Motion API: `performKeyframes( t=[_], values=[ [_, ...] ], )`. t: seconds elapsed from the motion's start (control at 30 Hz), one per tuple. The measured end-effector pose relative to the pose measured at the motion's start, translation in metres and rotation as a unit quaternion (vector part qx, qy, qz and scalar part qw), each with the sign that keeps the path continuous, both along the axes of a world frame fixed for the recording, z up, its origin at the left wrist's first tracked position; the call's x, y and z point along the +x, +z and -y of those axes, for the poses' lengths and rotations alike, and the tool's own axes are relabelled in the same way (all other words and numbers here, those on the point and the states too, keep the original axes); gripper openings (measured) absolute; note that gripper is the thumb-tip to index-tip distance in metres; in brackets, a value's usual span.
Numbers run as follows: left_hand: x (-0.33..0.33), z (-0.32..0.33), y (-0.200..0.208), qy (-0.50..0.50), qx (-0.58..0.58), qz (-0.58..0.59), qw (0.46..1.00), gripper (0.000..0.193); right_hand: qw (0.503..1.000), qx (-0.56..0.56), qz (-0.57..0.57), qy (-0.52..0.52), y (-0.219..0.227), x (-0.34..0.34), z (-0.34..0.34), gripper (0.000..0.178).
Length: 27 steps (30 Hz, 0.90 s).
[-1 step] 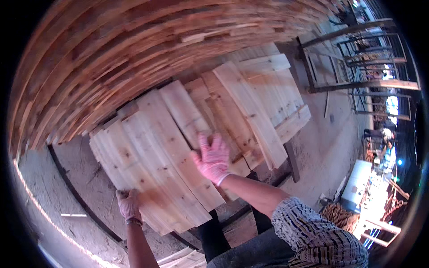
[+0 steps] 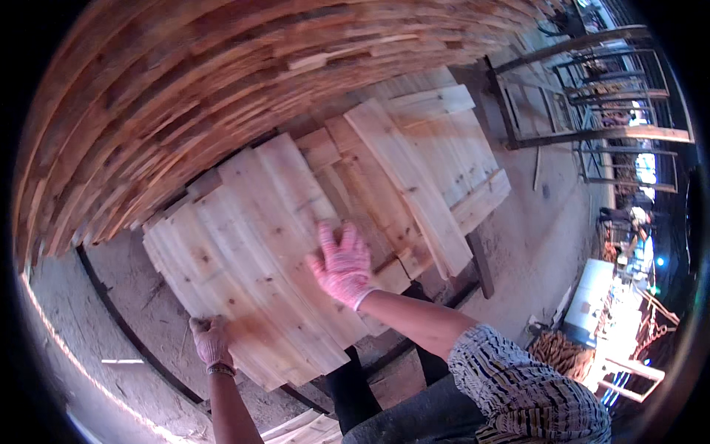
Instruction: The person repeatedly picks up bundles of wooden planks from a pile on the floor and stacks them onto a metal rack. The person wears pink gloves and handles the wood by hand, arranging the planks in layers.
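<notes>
A row of pale, knotty wooden boards (image 2: 255, 244) lies side by side in front of me. My right hand (image 2: 342, 263), in a pink-and-white knit glove, rests with fingers spread on the board at the row's right side (image 2: 296, 174). At the near left edge of the row, my left hand (image 2: 212, 342) in a greyish-pink glove is closed around the outermost board's edge; part of its fingers is hidden. Right of the row, a loose board (image 2: 407, 185) lies slantwise over other boards (image 2: 451, 152).
A tall stack of brown boards (image 2: 185, 96) rises along the far side. Dark metal bars (image 2: 137, 337) run under the boards. Metal frames (image 2: 592, 137) stand at the far right, with a white cylinder (image 2: 589, 300) and a brown bundle (image 2: 560, 351) nearer.
My right hand has moved slightly left along with the board under it. The dark gap between that board and the row has closed. My left hand stays in place.
</notes>
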<state>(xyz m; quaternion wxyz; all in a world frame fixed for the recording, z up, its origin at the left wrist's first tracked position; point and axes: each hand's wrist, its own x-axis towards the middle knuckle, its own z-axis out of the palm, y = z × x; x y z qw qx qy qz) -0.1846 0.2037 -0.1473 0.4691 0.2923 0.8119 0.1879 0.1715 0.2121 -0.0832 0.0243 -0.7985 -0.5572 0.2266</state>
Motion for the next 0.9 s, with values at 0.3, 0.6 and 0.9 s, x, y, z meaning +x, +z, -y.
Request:
performKeyframes(
  t=[0.3,0.6,0.9],
  values=[
    [-0.013,0.013,-0.033,0.092,0.042,0.069,0.992,0.052,0.964,-0.103,0.239,-0.060,0.020,0.181,-0.013,0.108],
    [0.063,0.010,0.000,-0.164,-0.027,-0.249,0.954,0.104,0.993,-0.083,0.032,-0.078,0.037,0.176,0.002,0.097],
    [0.174,-0.019,0.020,-0.312,-0.282,-0.325,0.847,0.144,0.991,-0.075,-0.100,-0.046,0.023,0.101,0.004,0.090]
  ],
)
